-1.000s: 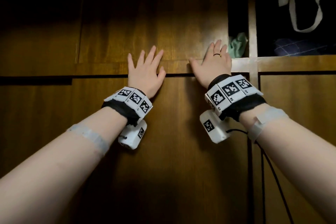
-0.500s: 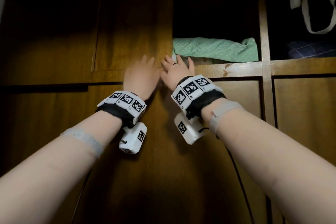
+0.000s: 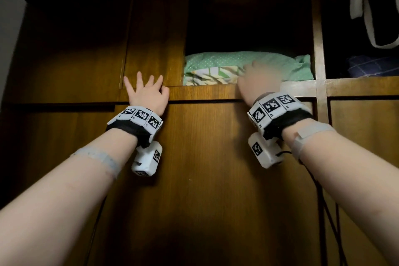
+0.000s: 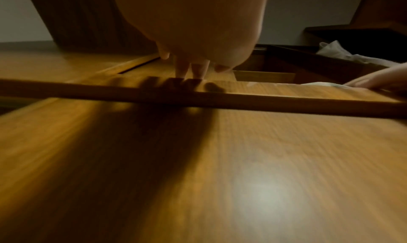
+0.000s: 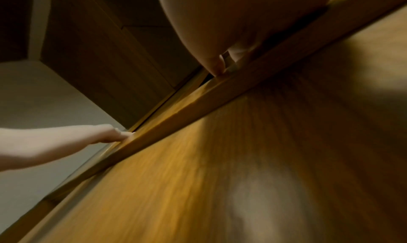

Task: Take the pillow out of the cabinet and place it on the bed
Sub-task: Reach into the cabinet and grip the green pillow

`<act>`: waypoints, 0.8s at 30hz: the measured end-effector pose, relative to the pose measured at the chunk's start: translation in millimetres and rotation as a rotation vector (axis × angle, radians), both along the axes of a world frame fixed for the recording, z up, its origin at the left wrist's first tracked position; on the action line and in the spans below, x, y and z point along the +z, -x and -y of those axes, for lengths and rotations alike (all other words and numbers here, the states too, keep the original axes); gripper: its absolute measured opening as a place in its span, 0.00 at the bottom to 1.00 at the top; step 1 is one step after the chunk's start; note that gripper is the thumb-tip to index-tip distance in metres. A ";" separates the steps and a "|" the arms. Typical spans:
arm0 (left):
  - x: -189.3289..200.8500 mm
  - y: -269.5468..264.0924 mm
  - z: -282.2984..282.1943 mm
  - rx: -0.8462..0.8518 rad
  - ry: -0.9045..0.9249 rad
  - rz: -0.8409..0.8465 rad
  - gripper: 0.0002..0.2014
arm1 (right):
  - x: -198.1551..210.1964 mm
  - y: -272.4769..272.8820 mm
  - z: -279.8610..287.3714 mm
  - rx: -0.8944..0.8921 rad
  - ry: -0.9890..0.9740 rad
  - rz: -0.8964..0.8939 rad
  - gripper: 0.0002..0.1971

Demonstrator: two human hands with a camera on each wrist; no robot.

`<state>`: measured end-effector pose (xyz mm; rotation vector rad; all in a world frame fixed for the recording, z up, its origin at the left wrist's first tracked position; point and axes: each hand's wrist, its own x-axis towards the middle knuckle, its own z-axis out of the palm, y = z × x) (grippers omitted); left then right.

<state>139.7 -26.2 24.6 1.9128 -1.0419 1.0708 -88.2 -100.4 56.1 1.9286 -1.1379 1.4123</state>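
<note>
A green dotted pillow (image 3: pixel 226 59) lies in the open cabinet compartment (image 3: pixel 248 17), on top of a leaf-patterned fabric (image 3: pixel 207 75). My left hand (image 3: pixel 146 90) lies flat with spread fingers on the slid-back wooden door (image 3: pixel 155 39), left of the opening. My right hand (image 3: pixel 258 77) is blurred and sits over the shelf ledge (image 3: pixel 205 92), against the pillow's front edge. In the left wrist view the left fingertips (image 4: pixel 191 71) press on the wood, and the right hand (image 4: pixel 374 81) shows with its fingers stretched out. Its grip on the pillow is not visible.
A vertical wooden post (image 3: pixel 317 49) bounds the opening on the right. Beyond it, the neighbouring compartment holds a dark checked fabric (image 3: pixel 371 67) and hanging bag straps (image 3: pixel 367 6). Closed wooden doors (image 3: pixel 216 179) fill the area below the ledge. A cable (image 3: pixel 323 211) trails from my right wrist.
The door has slid left and the whole pillow now shows. My right hand has left the door edge and moved right onto the pillow's front. My left hand stays flat on the door.
</note>
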 end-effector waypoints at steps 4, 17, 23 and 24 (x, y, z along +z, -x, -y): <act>-0.8 -14.3 -3.1 0.073 0.005 -0.005 0.27 | 5.1 7.3 2.6 -0.036 0.025 0.032 0.25; -12.5 15.7 8.8 -0.175 0.180 0.064 0.31 | 23.7 40.8 0.6 -0.227 -0.179 0.163 0.15; 18.9 42.0 -4.6 -0.445 0.244 -0.045 0.51 | 10.4 57.4 -6.8 -0.084 -0.042 0.144 0.11; 23.7 46.5 -7.1 -0.467 0.256 -0.033 0.52 | 9.2 59.6 -9.5 -0.078 -0.017 0.125 0.10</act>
